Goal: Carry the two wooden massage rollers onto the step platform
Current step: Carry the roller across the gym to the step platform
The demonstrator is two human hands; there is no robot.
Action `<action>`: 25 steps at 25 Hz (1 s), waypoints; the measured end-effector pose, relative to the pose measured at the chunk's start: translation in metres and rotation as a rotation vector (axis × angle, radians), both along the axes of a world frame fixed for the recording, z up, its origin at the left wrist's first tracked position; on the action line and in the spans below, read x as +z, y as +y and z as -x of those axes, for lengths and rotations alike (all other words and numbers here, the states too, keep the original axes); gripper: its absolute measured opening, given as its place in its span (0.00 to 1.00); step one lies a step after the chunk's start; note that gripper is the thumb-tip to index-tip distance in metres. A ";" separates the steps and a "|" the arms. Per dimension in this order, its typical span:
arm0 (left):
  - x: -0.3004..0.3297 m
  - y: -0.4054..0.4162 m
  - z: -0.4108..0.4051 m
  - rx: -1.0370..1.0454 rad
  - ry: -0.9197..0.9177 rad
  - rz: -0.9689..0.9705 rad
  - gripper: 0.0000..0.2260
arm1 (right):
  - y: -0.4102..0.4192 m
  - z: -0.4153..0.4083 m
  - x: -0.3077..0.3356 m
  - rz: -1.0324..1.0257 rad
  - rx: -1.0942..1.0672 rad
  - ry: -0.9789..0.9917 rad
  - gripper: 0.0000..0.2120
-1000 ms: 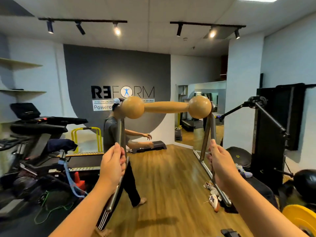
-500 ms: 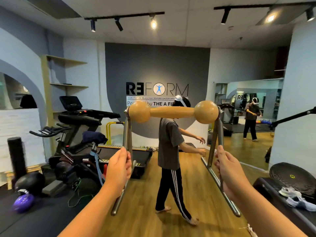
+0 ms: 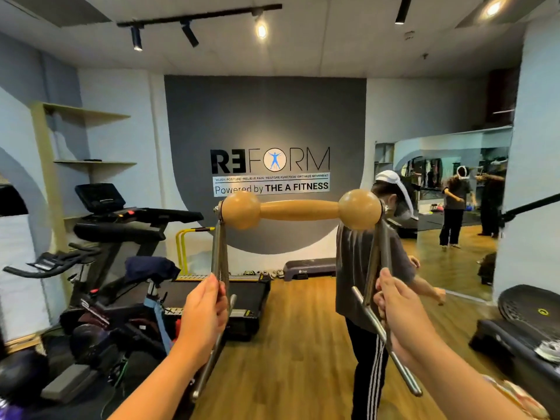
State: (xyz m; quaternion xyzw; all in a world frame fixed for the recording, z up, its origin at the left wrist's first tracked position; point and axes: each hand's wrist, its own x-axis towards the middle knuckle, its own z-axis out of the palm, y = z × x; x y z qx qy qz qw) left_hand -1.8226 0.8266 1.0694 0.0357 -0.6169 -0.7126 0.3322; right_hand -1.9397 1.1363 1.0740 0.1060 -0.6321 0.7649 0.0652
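Gym room, one wooden roller, left hand and right hand gripping its handles.

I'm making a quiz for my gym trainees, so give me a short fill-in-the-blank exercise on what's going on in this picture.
1. The wooden massage roller is held up by its two ____ handles.
2. The left hand and right hand each grip ____ handle.
3. The step platform sits on the floor against the ____ wall panel bearing the REFORM sign.
4. A treadmill stands to the ____ of the roller.

Missing words: metal; one; grey; left
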 end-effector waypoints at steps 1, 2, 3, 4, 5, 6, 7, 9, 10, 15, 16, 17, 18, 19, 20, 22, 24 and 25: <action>-0.002 -0.016 0.025 0.000 -0.006 -0.017 0.21 | -0.015 0.023 -0.003 -0.003 -0.014 0.003 0.22; -0.003 -0.029 0.048 0.013 -0.020 -0.029 0.22 | -0.028 0.044 -0.003 -0.015 -0.027 0.000 0.22; -0.005 -0.041 0.072 0.035 -0.033 -0.037 0.23 | -0.041 0.066 -0.004 -0.029 -0.033 -0.009 0.23; -0.007 -0.051 0.095 0.052 -0.039 -0.036 0.23 | -0.052 0.088 -0.005 -0.036 -0.039 -0.015 0.23; -0.011 -0.060 0.119 0.066 -0.042 -0.033 0.23 | -0.062 0.111 -0.009 -0.034 -0.044 -0.014 0.22; -0.013 -0.067 0.141 0.073 -0.045 -0.028 0.23 | -0.070 0.134 -0.012 -0.031 -0.050 -0.016 0.21; -0.015 -0.073 0.163 0.073 -0.045 -0.026 0.23 | -0.076 0.155 -0.014 -0.028 -0.054 -0.018 0.21; -0.020 -0.085 0.216 0.064 -0.035 -0.021 0.23 | -0.091 0.210 -0.023 -0.025 -0.039 -0.035 0.21; -0.019 -0.091 0.241 0.062 -0.039 -0.027 0.22 | -0.100 0.237 -0.024 -0.023 -0.029 -0.047 0.21; -0.013 -0.123 0.375 -0.007 -0.013 -0.058 0.22 | -0.133 0.372 -0.015 -0.043 -0.047 -0.052 0.24; -0.011 -0.130 0.401 -0.014 -0.003 -0.063 0.22 | -0.142 0.398 -0.011 -0.050 -0.045 -0.052 0.25; -0.010 -0.138 0.427 -0.018 0.005 -0.067 0.22 | -0.150 0.424 -0.007 -0.062 -0.039 -0.045 0.25; -0.011 -0.146 0.453 -0.015 0.003 -0.070 0.22 | -0.157 0.449 -0.004 -0.069 -0.038 -0.043 0.24; -0.011 -0.155 0.479 -0.014 -0.001 -0.068 0.22 | -0.166 0.474 0.000 -0.070 -0.038 -0.043 0.24; -0.012 -0.164 0.505 -0.018 -0.006 -0.061 0.22 | -0.175 0.499 0.001 -0.072 -0.040 -0.043 0.25; -0.016 -0.187 0.558 -0.031 -0.019 -0.053 0.22 | -0.195 0.550 -0.002 -0.080 -0.053 -0.039 0.26; -0.019 -0.208 0.605 -0.043 -0.015 -0.062 0.22 | -0.213 0.592 -0.006 -0.091 -0.075 -0.040 0.26; -0.021 -0.222 0.633 -0.049 -0.005 -0.066 0.22 | -0.226 0.615 -0.009 -0.101 -0.087 -0.041 0.26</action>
